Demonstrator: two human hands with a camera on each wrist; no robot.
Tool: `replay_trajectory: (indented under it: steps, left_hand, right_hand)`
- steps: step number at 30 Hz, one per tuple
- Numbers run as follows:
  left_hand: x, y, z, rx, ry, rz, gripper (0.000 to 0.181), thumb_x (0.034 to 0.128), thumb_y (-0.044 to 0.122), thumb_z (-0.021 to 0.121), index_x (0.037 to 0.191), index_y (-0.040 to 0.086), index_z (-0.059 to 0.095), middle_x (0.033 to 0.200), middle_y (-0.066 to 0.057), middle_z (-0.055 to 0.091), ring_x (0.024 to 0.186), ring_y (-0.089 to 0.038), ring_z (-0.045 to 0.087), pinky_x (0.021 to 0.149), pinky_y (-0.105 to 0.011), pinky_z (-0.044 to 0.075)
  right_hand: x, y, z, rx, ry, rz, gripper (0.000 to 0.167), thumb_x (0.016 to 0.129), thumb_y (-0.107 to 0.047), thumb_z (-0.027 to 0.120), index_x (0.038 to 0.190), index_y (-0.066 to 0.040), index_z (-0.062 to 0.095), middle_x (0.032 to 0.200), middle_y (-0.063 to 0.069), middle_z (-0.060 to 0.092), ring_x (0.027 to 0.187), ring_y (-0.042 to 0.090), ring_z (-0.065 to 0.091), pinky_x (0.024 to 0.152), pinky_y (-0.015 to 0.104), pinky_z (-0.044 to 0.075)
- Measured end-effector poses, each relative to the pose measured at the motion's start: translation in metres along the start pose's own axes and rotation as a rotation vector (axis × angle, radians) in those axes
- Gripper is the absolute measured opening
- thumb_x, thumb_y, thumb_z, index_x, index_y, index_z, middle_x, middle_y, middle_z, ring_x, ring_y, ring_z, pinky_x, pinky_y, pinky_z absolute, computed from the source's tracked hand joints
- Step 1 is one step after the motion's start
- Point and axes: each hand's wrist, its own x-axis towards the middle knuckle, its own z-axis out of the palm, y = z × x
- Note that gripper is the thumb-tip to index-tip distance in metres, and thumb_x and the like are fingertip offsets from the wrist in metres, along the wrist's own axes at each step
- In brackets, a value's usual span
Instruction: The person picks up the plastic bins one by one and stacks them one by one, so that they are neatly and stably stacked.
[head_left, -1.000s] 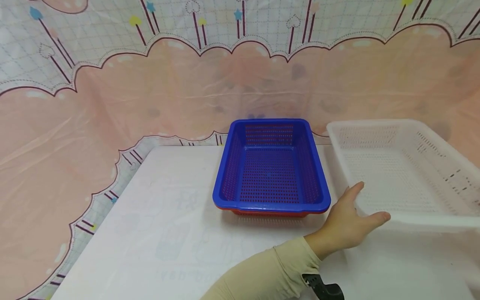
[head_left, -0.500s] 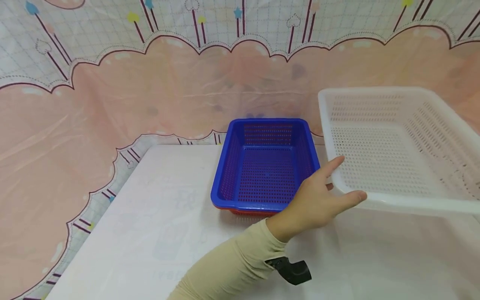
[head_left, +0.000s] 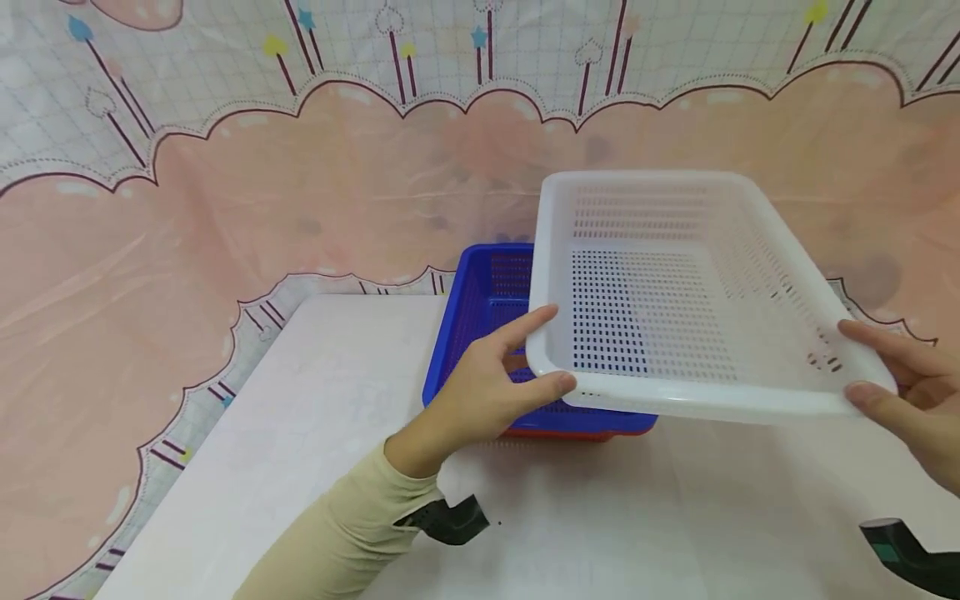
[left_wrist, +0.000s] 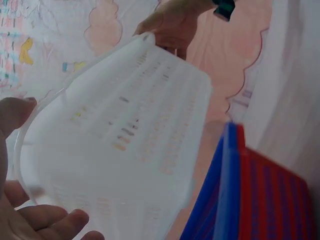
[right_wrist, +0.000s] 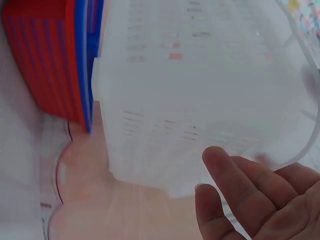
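Note:
A white perforated plastic basket (head_left: 645,317) is held in the air between both hands, overlapping the right part of a blue basket (head_left: 480,283). My left hand (head_left: 487,392) grips its near left corner, thumb on the rim and fingers along the side. At the near right corner, my right hand (head_left: 915,392) holds the rim between thumb and fingers. Below, the blue basket sits nested in a red basket (left_wrist: 272,195), both resting on the table. In the right wrist view, some fingers (right_wrist: 240,190) lie under the white basket's outer wall.
The white tabletop (head_left: 337,467) spreads around the stacked baskets. A patterned pink and white cloth (head_left: 337,200) hangs behind the table and down its left side.
The white basket has been raised off the table and moved left, partly over the blue one. The right hand has come into view, holding its right corner. The blue and red baskets stay put.

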Motion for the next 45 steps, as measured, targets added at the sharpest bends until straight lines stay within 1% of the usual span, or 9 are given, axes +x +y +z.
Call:
replay_trajectory:
  steps: [8,18,24,27,31,33,36,40,45]
  left_hand:
    - [-0.02,-0.014,-0.048,0.087,0.041,-0.039,0.07,0.0916,0.016,0.071,0.154,0.009,0.04,0.136,-0.018,0.057,0.11,-0.029,0.067,0.085,-0.04,0.057]
    - [-0.033,-0.035,-0.08,0.128,0.077,-0.013,0.069,0.0921,0.01,0.068,0.154,0.004,0.038,0.144,-0.023,0.05,0.105,-0.031,0.068,0.089,-0.037,0.055]
    - [-0.034,-0.043,-0.088,0.107,0.072,-0.035,0.069,0.0938,0.009,0.067,0.155,0.002,0.035,0.149,-0.024,0.044,0.112,-0.035,0.065,0.093,-0.04,0.053]
    - [-0.035,-0.05,-0.09,0.159,0.074,-0.069,0.07,0.0935,0.013,0.068,0.154,0.003,0.036,0.153,-0.023,0.04,0.125,-0.038,0.056,0.1,-0.047,0.048]
    - [-0.038,-0.061,-0.094,0.322,0.102,-0.131,0.073,0.0929,0.025,0.07,0.155,0.006,0.035,0.161,-0.018,0.026,0.146,-0.036,0.029,0.113,-0.056,0.03]
    - [-0.04,-0.067,-0.096,0.366,0.116,-0.148,0.073,0.093,0.028,0.07,0.154,0.006,0.036,0.164,-0.015,0.019,0.15,-0.033,0.016,0.115,-0.058,0.023]
    - [-0.041,-0.076,-0.097,0.331,0.118,-0.149,0.068,0.0939,0.026,0.069,0.152,0.004,0.04,0.163,-0.014,0.025,0.15,-0.031,0.018,0.114,-0.056,0.027]
    - [-0.039,-0.09,-0.094,0.292,0.096,-0.166,0.067,0.0933,0.024,0.069,0.15,0.003,0.042,0.162,-0.014,0.027,0.148,-0.033,0.024,0.113,-0.056,0.031]
    - [-0.037,-0.103,-0.088,0.323,0.068,-0.194,0.07,0.0938,0.027,0.069,0.153,0.006,0.039,0.164,-0.012,0.02,0.148,-0.033,0.022,0.115,-0.055,0.026]
  right_hand:
    - [0.003,-0.027,0.055,0.004,-0.039,0.079,0.064,0.086,0.018,0.066,0.143,-0.009,0.056,0.122,-0.023,0.06,0.095,-0.007,0.062,0.074,0.008,0.049]
    - [0.018,-0.042,0.09,0.043,-0.09,0.071,0.059,0.086,0.011,0.07,0.142,0.007,0.05,0.117,-0.021,0.063,0.094,-0.003,0.066,0.075,0.014,0.053]
    - [0.023,-0.044,0.103,0.015,-0.128,0.111,0.059,0.09,0.002,0.072,0.144,0.005,0.048,0.128,0.015,0.064,0.096,-0.007,0.063,0.076,0.013,0.052]
    - [0.021,-0.045,0.107,-0.046,-0.186,0.181,0.062,0.092,-0.009,0.073,0.147,0.005,0.045,0.131,0.03,0.058,0.102,0.007,0.067,0.076,0.013,0.051]
    - [0.015,-0.042,0.109,-0.2,-0.264,0.233,0.066,0.093,-0.025,0.074,0.148,0.0,0.046,0.141,0.025,0.053,0.114,0.037,0.063,0.083,0.023,0.054]
    - [0.014,-0.039,0.108,-0.244,-0.286,0.232,0.066,0.093,-0.03,0.074,0.147,-0.002,0.048,0.144,0.021,0.052,0.115,0.04,0.061,0.085,0.027,0.054]
    - [0.013,-0.034,0.109,-0.23,-0.293,0.216,0.062,0.093,-0.029,0.073,0.145,-0.003,0.05,0.145,0.019,0.051,0.116,0.039,0.061,0.087,0.029,0.054]
    - [0.013,-0.026,0.116,-0.17,-0.364,0.294,0.067,0.095,-0.032,0.071,0.149,-0.002,0.045,0.144,0.024,0.05,0.113,0.042,0.062,0.085,0.05,0.056]
    - [0.011,-0.018,0.126,-0.088,-0.418,0.32,0.075,0.096,-0.03,0.07,0.153,0.004,0.034,0.149,0.027,0.043,0.113,0.037,0.065,0.086,0.044,0.056]
